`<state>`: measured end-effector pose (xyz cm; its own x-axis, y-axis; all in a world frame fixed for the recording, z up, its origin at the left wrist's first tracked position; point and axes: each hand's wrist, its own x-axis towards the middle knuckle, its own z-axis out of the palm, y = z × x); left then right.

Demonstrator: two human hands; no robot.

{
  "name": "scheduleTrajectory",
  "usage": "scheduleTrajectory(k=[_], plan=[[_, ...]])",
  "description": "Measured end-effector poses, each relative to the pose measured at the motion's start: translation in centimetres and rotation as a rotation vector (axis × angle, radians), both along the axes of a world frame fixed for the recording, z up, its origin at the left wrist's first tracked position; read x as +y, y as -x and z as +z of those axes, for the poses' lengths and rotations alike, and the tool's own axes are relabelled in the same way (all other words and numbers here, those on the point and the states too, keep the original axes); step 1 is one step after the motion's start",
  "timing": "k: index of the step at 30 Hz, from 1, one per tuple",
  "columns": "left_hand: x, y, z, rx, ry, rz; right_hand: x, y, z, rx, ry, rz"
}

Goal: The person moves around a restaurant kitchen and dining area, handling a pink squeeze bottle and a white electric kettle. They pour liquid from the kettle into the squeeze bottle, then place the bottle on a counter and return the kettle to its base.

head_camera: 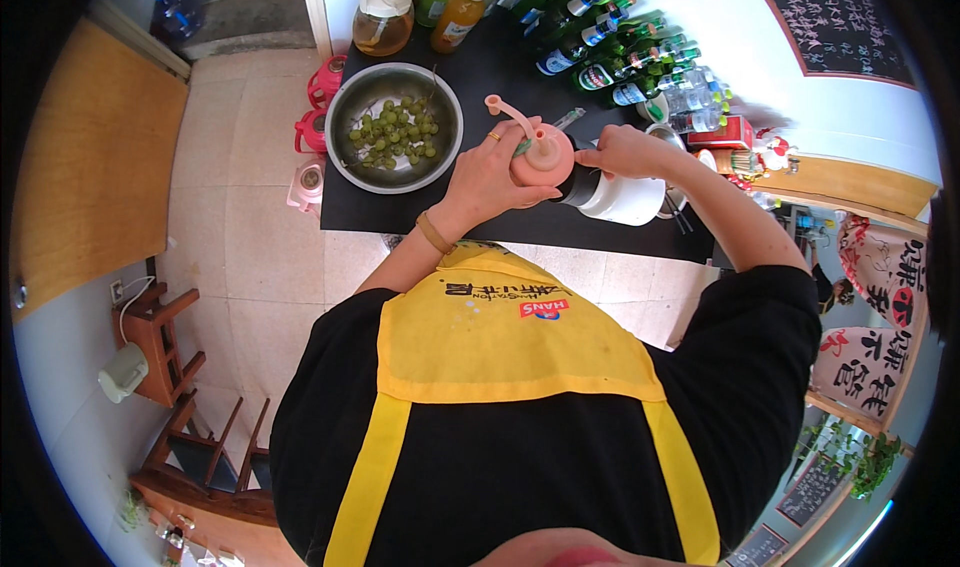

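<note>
My left hand (487,165) wraps around a pink cup lid (541,160) with a raised flip spout (510,110). A bit of green shows between the fingers and the lid. Beyond the lid are a black collar-like part (582,180) and a white rounded body (628,198); whether all of these form one appliance is unclear. My right hand (624,150) has its fingers curled at the black part, and the fingertips seem to touch it. Left of my left hand, a metal bowl (337,128) holds green grapes (394,133), some on stems.
All this is on a black tabletop (487,64). Behind stand a white-lidded jug (382,19), an orange drink bottle (461,15) and several green glass bottles (592,64). Right of the white body are a metal bowl (667,137) and dark chopsticks (679,216). Pink kettles (309,183) stand at the left edge.
</note>
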<state>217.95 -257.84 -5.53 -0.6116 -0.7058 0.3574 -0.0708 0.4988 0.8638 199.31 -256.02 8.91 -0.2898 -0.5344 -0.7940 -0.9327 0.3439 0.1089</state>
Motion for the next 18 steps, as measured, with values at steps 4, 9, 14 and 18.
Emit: scheduleTrajectory(k=[4,9,14,18], plan=[[-0.03,-0.04,-0.08,-0.016,-0.007,0.001,0.01,0.28,-0.32,-0.005,0.014,0.0],[-0.14,-0.21,0.27,-0.003,-0.008,0.001,-0.28,0.11,-0.14,-0.005,-0.015,0.025],[-0.11,-0.15,0.22,0.001,-0.008,0.006,-0.26,0.45,-0.44,-0.012,0.002,0.027],[-0.12,-0.08,0.02,0.019,0.001,0.002,-0.27,0.37,-0.37,-0.003,0.007,0.02]])
